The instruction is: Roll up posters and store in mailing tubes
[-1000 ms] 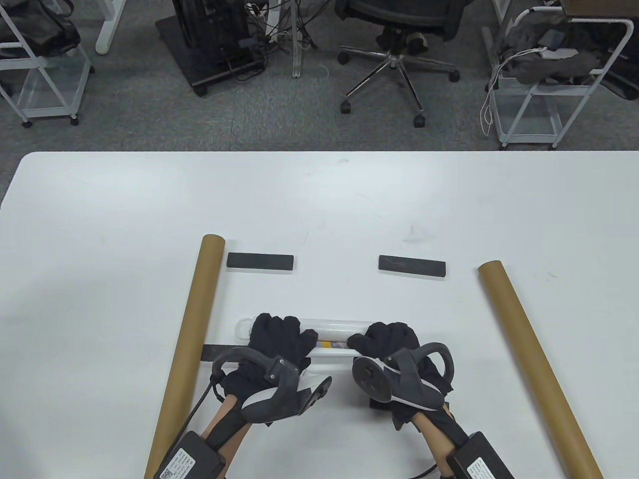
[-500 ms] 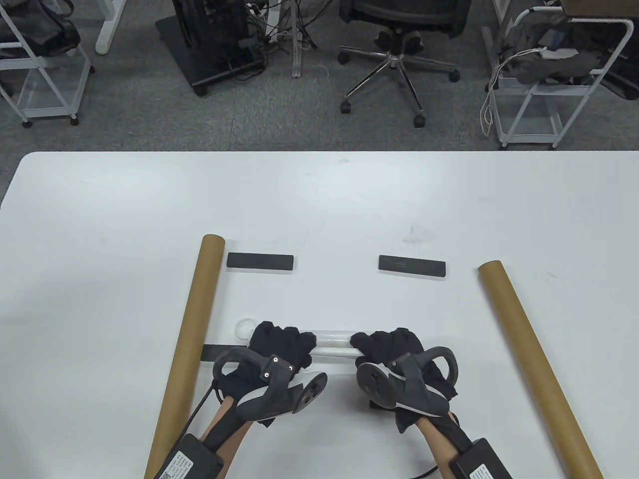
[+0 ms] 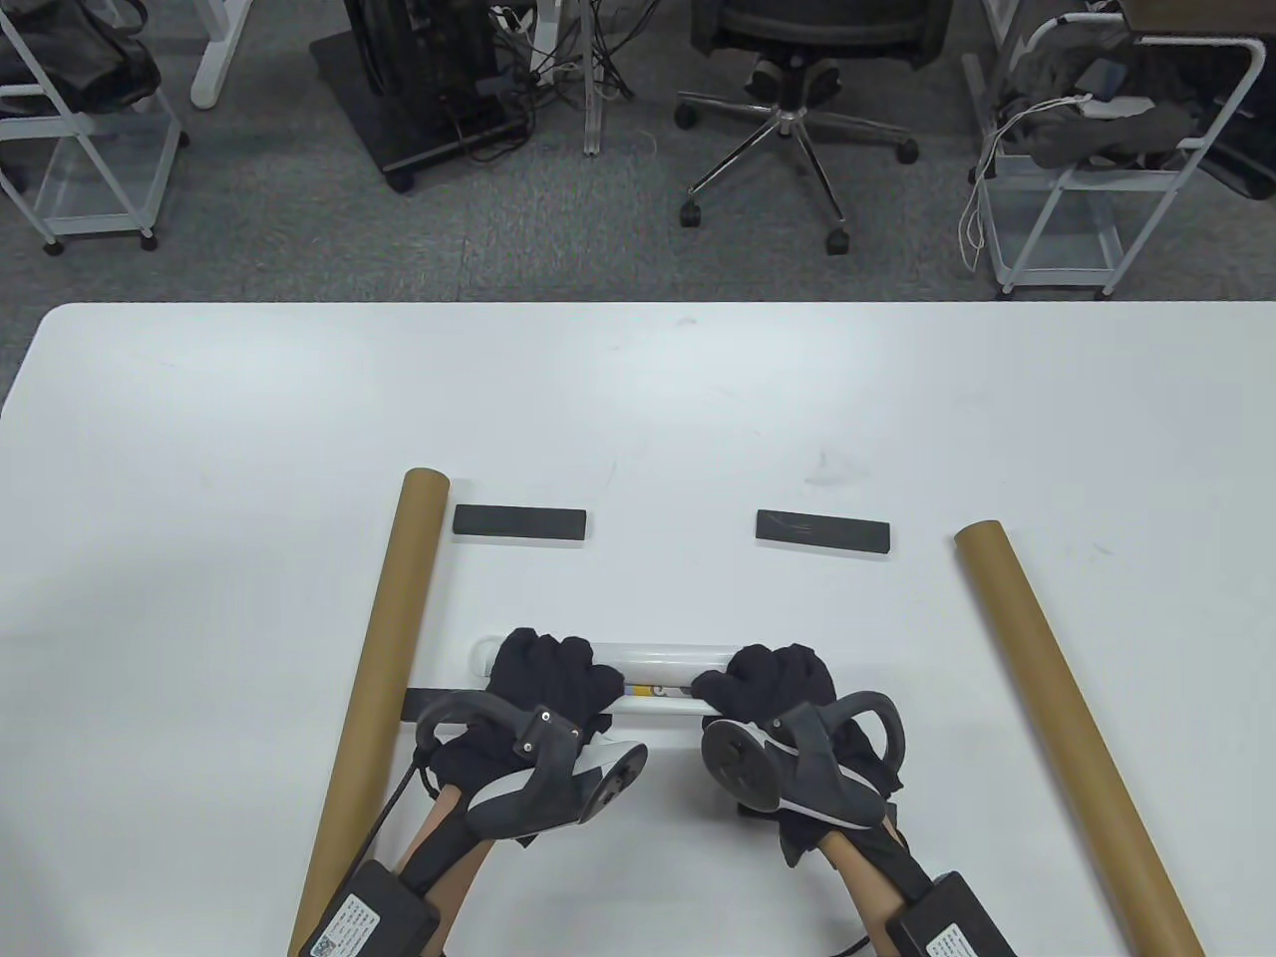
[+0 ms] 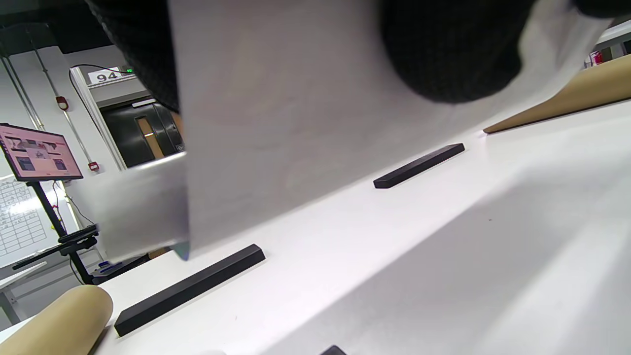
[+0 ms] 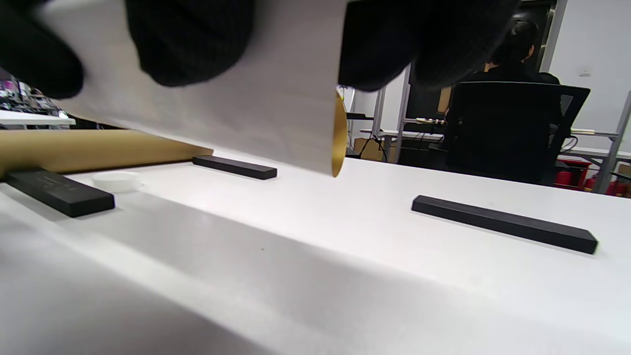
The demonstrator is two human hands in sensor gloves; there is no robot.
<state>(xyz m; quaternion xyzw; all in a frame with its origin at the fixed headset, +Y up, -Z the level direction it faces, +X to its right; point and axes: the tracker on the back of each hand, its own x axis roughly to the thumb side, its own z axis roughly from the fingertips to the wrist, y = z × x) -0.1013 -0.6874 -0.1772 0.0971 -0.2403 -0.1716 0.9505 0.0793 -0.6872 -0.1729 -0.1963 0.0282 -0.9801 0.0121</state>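
Left hand: the left hand, lower centre of the table view, has its fingers curled over the rolled poster, gripping the roll near its left end.
Right hand: the right hand, just right of it, is curled round the same roll near its right end, so both hands hold it.
Poster: the white roll lies crosswise at the lower middle of the table; a strip of colour shows in the gap between the hands.
Wrist views: in the left wrist view the black gloved fingers wrap the pale paper along the top edge; in the right wrist view the fingers do the same, and the roll's open end shows a yellow inner edge.
Hidden: the trackers cover the backs of both hands, and the thumbs are out of sight in the table view.
Near bars: a black bar pokes out left of the left hand, mostly covered; a dark bit under the right wrist is too hidden to identify.
Tubes: the left mailing tube runs up the lower left, cut off at the bottom edge; the right mailing tube slants along the lower right, also cut off.
Cap: a small white cap sits by the left tube in the right wrist view.
Far bars: two black bars, the left far bar and the right far bar, lie apart mid-frame.
Beyond: an office chair stands on the grey floor at top centre.
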